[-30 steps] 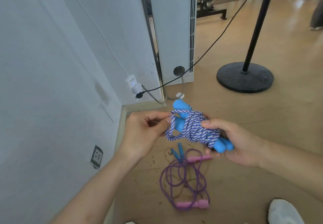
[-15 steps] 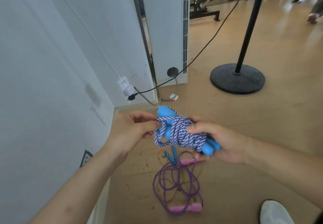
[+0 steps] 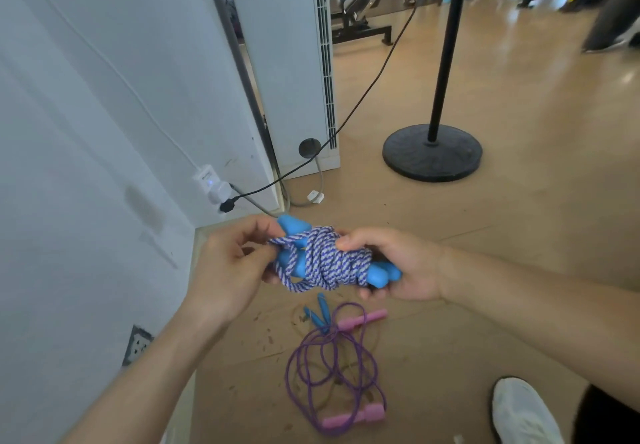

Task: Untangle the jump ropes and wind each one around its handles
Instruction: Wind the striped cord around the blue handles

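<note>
three jump ropes are counted. the blue-and-white rope [image 3: 329, 263] is wound on two blue handles [image 3: 381, 275] at frame centre, gripped by the right hand [image 3: 405, 263], with a loop pinched by the left hand [image 3: 232, 270]. the purple rope [image 3: 332, 367] and small blue handles [image 3: 321, 306] of a third are seen tangled at lower centre. the left hand has been drawn closer to the bundle than before.

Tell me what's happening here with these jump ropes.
A person is winding up one jump rope. The right hand grips the blue handles, which have the blue-and-white rope wrapped around them. The left hand pinches a loose loop at the bundle's left end. On the floor below, a purple rope with pink handles lies in loose, tangled coils, not yet wound.
</note>
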